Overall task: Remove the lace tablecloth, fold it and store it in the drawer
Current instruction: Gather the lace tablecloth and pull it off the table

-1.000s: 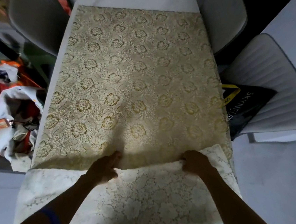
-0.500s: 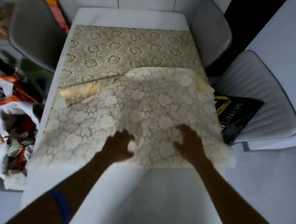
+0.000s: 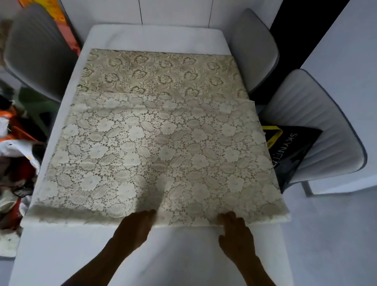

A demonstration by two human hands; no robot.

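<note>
First fold done: both hands, left hand point(image 3: 135, 227) and right hand point(image 3: 236, 235), fingers flat and open on lace tablecloth point(image 3: 159, 144) fold at surface point(image 3: 146, 266) near edge; next likely a second fold.

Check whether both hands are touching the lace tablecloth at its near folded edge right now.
Touching. The head view shows the left hand and right hand with fingertips resting on the near fold of the lace tablecloth; no gap shows at either.
</note>
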